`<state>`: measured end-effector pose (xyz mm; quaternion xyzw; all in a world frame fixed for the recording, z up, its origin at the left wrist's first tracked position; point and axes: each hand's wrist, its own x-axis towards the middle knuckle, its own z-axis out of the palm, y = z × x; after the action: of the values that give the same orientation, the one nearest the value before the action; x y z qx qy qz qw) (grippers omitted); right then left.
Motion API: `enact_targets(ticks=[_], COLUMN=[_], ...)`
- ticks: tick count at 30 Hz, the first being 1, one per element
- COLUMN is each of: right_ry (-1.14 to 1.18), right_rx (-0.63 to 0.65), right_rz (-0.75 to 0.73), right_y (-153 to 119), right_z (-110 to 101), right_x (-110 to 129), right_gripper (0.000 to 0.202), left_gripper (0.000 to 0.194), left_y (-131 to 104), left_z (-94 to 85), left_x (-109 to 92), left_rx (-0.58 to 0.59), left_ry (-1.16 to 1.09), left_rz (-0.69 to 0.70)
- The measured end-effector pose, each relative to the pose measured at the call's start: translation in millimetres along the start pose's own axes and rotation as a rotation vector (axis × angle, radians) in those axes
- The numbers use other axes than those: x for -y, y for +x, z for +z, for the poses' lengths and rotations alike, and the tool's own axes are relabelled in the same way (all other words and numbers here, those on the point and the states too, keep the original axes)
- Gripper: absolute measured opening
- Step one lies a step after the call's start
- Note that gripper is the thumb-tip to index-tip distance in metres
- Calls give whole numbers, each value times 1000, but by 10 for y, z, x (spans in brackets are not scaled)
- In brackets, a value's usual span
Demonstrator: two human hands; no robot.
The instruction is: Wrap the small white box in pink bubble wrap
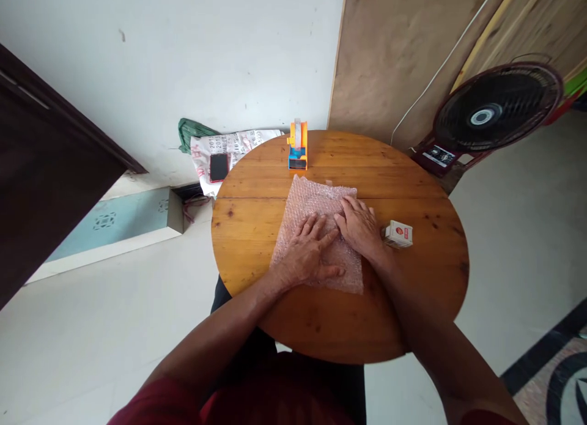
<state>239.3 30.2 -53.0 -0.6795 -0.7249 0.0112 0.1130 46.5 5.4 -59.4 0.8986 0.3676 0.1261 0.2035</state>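
Note:
A sheet of clear bubble wrap [316, 199], tinged pink, lies spread on the round wooden table [247, 229]. My left hand [309, 257] rests flat on its middle with the fingers spread and the thumb out to the right. Against the sheet's right side lies my right hand [360, 226], palm down, fingers stretched out and pointing away from me. Neither hand grips anything. Just right of my right wrist stands a small white box [398, 234] with a red mark on it.
At the table's far edge stands an orange and blue tape dispenser [298, 147]. A dark fan [483, 116] is at the right, beyond the table. Behind the table's left edge, a printed white sack [204, 147] carries a dark phone-like object [219, 167].

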Motion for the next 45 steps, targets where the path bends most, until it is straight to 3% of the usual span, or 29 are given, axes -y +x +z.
enact_targets(ticks=[6,10,13,19,25,30,36,45], right_ry=[-53,-49,-45,-24,-72,-118,-155,-123], right_rx=[-31,-19,-13,-1,-26,-28,79,176], right_rz=[-7,-19,-15,-27,-8,-109,-106,-95], right_y=[-42,-41,-30,2,-72,-170,-187,-178], right_z=[5,18,38,51,-34,-190,-249,-290], right_x=[79,32,-5,-53,45,149,43,-6], right_gripper=[50,52,54,58,58,52,41,44], left_gripper=[79,72,74,92,94,98,101,103], left_y=[-3,-20,-77,-192,-194,-200,-204,-208], left_z=[-102,-257,-294,-157,-130,-126,-142,-226], left_x=[68,169,291,458,436,417,416,441], left_rx=[-42,-24,-7,-59,-66,-97,-99,-37], left_ry=[-196,-30,85,134,151,169,153,152], left_rz=[-103,-104,-95,-82,-75,-81,-88,-69])
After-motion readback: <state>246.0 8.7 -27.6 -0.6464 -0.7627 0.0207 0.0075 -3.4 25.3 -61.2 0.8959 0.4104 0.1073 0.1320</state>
